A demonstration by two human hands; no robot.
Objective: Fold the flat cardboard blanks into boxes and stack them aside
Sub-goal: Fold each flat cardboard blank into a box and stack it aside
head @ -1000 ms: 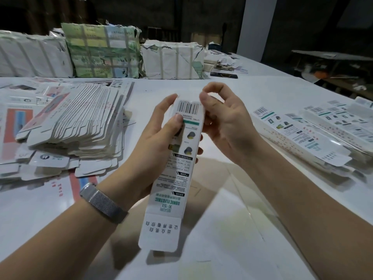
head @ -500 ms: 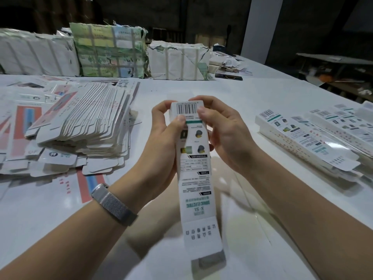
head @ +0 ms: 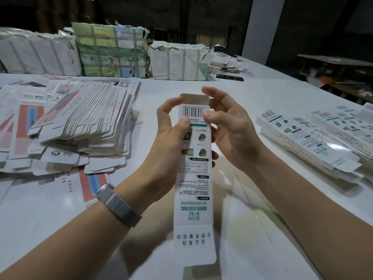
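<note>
A long white box [head: 193, 178] with a barcode and green print stands on end between my hands, above the white table [head: 201, 87]. My left hand [head: 169, 142] grips its upper left side, thumb lying on the front below the barcode. My right hand [head: 228, 130] holds the upper right edge with its thumb beside the barcode; its fingers curl behind the raised top flap. The bottom flap hangs open towards me. A fanned heap of flat blanks [head: 84, 126] lies to the left. Folded boxes [head: 310, 138] lie in a row on the right.
Wrapped bundles of stock [head: 113, 51] line the far edge of the table. Loose printed sheets [head: 26, 118] cover the left side. A dark flat object [head: 230, 77] and paper scraps lie at the back right. A white pillar [head: 262, 25] stands beyond.
The top flap, folded down before, now stands up and open. My right fingers moved from the front top edge to behind the flap. The box sits slightly higher in view.
</note>
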